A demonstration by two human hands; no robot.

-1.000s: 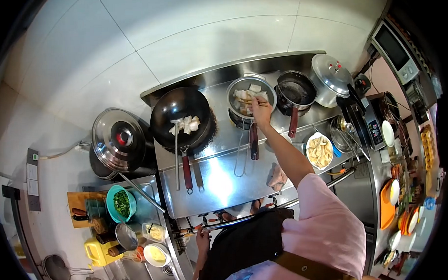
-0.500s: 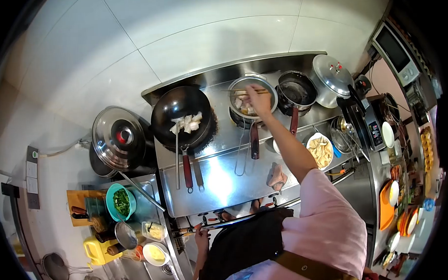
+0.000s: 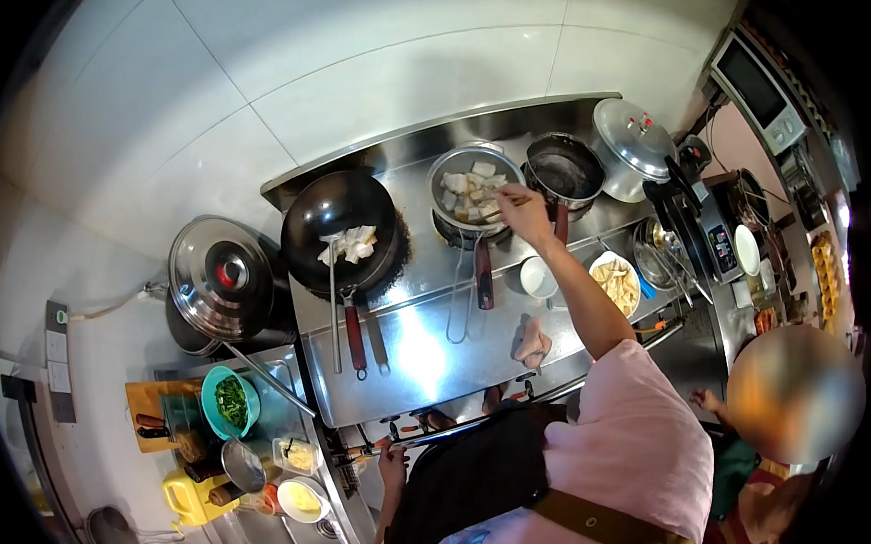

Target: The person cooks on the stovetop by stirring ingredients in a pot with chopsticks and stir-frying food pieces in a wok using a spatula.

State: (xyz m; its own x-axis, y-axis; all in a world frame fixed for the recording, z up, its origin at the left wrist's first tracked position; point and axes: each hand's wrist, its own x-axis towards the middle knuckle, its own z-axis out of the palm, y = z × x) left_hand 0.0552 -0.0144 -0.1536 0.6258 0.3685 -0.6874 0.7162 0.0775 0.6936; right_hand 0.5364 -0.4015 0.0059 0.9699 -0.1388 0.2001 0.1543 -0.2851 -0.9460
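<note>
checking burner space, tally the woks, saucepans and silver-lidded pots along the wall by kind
Woks: 1
Saucepans: 2 (left one, right one)
Silver-lidded pots: 2 (far left one, far right one)
Total: 5

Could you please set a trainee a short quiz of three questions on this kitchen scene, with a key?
1. What does the right hand hold at the pot?
2. True or false: the wok stands to the left of the pot.
3. What colour is the bowl with the greens? A) orange; B) turquoise; C) black.

Key: 1. chopsticks; 2. true; 3. B.
</note>
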